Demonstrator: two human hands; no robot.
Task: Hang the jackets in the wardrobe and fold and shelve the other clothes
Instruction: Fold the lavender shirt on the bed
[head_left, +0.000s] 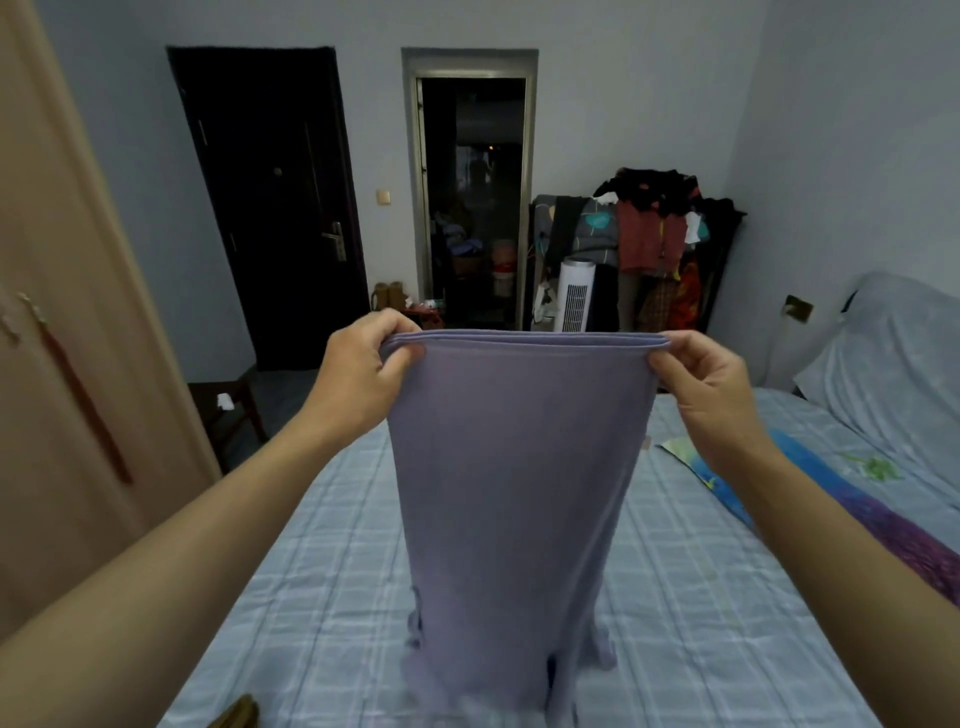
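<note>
Holding a purple garment (519, 467) up over the bed (322, 545), both hands pinched on the top edge: left hand (358, 374) clamped on the left corner, right hand (706, 384) on the right corner, fingers curled over the fold, thumbs on the near side. Top edge is pulled taut and level between them; it shows several stacked layers, so my read is it's already doubled over at least once. Cloth hangs straight down in front of the camera, lower end bunched and resting on or just above the checked bedsheet; can't tell which, that part is blurred. Handling: thin, soft knit, light, drapes with no stiffness, won't hold a crease unaided. Not slippery, not fragile. Best grip is where the hands already are, at the two corners of the folded edge, keeping tension so the layers stay aligned; lay it flat on the bed to make the next fold rather than folding mid-air. Risk: layers sliding apart if one corner slackens. Small pale tag (645, 442) shows at the right side seam, too small to read. No brand, print or other writing legible anywhere. Wardrobe door (67, 312) stands just left of the bed, close enough for shelving. Loaded clothes rack (660, 234) sits by the far wall, well apart.
</note>
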